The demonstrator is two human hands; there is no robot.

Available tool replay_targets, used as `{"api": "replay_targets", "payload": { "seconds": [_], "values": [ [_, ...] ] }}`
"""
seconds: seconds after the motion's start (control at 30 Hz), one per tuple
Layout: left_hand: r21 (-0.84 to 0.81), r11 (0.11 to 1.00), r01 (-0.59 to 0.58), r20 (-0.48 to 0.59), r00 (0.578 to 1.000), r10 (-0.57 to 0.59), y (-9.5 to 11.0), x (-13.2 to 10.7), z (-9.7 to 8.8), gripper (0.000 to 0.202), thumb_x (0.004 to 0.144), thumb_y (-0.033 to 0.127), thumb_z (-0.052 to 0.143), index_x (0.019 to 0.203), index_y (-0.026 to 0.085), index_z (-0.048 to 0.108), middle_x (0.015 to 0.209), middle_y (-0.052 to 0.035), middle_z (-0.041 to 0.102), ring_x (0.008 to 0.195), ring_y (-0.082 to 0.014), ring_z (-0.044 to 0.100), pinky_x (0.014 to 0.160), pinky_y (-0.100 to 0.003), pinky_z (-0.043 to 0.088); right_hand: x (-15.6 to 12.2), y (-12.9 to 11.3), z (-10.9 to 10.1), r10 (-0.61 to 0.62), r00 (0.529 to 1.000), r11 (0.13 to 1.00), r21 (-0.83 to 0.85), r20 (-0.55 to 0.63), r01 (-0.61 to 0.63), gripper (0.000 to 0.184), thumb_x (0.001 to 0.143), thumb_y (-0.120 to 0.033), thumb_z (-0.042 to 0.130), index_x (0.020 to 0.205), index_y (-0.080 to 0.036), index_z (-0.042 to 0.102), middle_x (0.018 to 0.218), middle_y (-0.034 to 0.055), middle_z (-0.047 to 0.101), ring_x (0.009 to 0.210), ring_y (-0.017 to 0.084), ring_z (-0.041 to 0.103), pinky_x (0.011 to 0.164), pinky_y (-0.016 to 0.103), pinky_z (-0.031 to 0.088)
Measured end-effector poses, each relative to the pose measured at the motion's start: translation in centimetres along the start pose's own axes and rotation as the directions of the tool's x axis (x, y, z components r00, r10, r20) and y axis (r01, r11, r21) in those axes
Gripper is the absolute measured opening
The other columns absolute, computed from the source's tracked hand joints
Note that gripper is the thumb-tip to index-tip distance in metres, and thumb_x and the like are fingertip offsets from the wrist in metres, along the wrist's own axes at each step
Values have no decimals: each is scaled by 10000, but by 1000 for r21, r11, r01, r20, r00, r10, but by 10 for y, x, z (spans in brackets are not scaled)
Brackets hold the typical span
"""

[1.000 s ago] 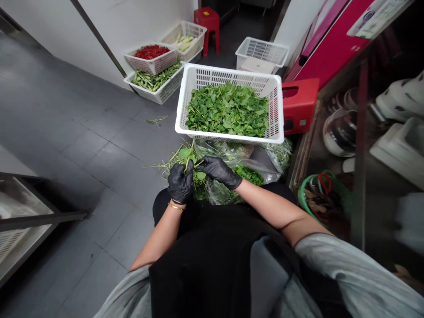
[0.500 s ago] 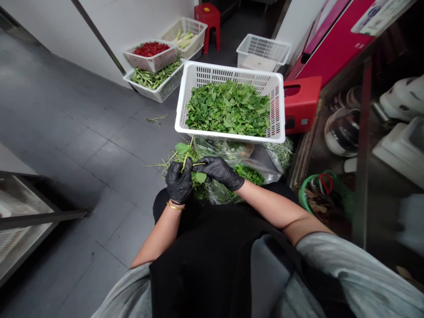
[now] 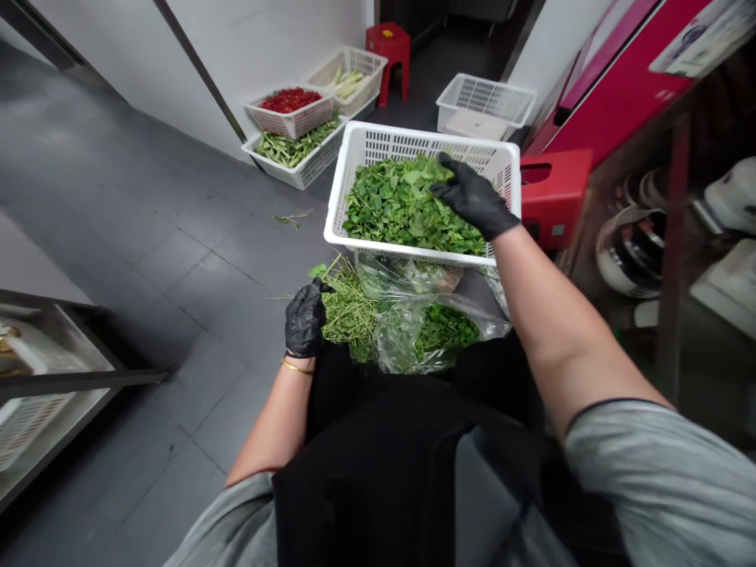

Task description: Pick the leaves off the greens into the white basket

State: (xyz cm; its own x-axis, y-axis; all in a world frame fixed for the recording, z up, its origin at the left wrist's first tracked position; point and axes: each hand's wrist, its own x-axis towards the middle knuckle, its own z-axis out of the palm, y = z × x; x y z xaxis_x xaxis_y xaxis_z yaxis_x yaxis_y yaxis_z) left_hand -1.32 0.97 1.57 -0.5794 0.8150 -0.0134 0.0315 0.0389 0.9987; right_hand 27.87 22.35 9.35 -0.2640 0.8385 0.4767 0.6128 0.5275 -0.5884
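My right hand (image 3: pixel 472 197), in a black glove, is over the right part of a white plastic basket (image 3: pixel 335 189) heaped with green leaves (image 3: pixel 398 201). Its thumb and fingers are apart, touching or just above the leaves. Lower left, my left hand (image 3: pixel 305 319), gloved in black too, is closed beside a pile of thin green stems (image 3: pixel 351 311). A leafy bit shows by its fingertips; what the fingers hold is hidden. Between my knees and the basket lies a clear plastic bag (image 3: pixel 394 335) with leafy greens (image 3: pixel 446 327) in it.
A red stool (image 3: pixel 555 197) stands right of the basket. Farther back are baskets of red chillies (image 3: pixel 290 100), cut green vegetables (image 3: pixel 292 148) and pale vegetables (image 3: pixel 348 82), another red stool (image 3: pixel 388 59) and a white crate (image 3: pixel 487 98). Steel shelving flanks both sides.
My right hand has left my left hand and moved up and right to the leaves in the basket. My left hand has moved slightly left. The view has shifted a little.
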Motion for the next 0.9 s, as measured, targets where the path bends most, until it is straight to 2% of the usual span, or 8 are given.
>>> {"api": "replay_targets", "payload": {
  "seconds": [0.1,0.17,0.27,0.33,0.47,0.6,0.73,0.9],
  "values": [
    [-10,1000,-7,3,1000,7,1,2,3,67,757,230,762,783,233,700,724,-77,655,726,-226,622,617,-335,471,8,2,17,128,990,988,-97,62,-121,487,931,-396,675,1238,-19,680,1198,257,693,1102,285,685,947,425,537],
    [-26,999,26,16,1000,-26,-1,-1,8,58,785,279,745,793,233,709,679,-59,627,636,-199,573,564,-319,437,-19,-25,45,151,968,980,101,201,-174,356,953,-394,625,1093,-88,740,1072,173,736,954,220,708,846,351,571],
    [-38,997,68,74,995,-65,-8,-8,13,186,818,410,719,757,234,711,584,-23,563,487,-148,445,476,-299,351,-75,-80,94,54,778,760,480,626,-439,341,899,-481,668,924,-150,746,842,57,733,708,140,669,610,247,548],
    [-14,998,58,125,991,-56,-11,-12,13,269,812,472,718,698,229,700,558,-25,561,461,-135,418,457,-291,325,-99,-103,113,51,737,629,551,674,-548,363,808,-499,758,775,-141,711,702,14,680,586,95,591,532,211,489],
    [21,999,48,81,995,-49,-9,-11,0,342,809,504,710,618,221,682,536,-30,568,450,-125,419,444,-272,308,-100,-103,97,39,687,477,590,726,-651,400,736,-492,818,683,-131,654,632,12,659,509,75,532,452,196,408],
    [93,995,-35,69,997,29,-8,-14,-5,323,844,500,692,705,211,732,527,2,525,475,-121,428,477,-260,335,-91,-104,76,59,743,380,673,667,-635,329,764,-369,806,973,-132,712,711,1,695,527,73,555,468,188,427],
    [95,987,-132,142,983,118,-15,-24,3,243,793,452,774,756,212,753,625,-10,614,552,-126,492,539,-249,397,-102,-120,100,104,693,413,603,713,-683,271,744,-280,813,942,-122,715,606,-37,644,458,73,518,435,198,406],
    [-165,966,201,197,966,-168,-20,-21,1,197,780,369,775,743,178,742,643,-31,682,549,-127,575,553,-235,465,-67,-69,86,231,888,508,729,399,-459,193,886,-293,727,761,-155,679,635,-25,686,577,90,607,513,188,456]
  ]
}}
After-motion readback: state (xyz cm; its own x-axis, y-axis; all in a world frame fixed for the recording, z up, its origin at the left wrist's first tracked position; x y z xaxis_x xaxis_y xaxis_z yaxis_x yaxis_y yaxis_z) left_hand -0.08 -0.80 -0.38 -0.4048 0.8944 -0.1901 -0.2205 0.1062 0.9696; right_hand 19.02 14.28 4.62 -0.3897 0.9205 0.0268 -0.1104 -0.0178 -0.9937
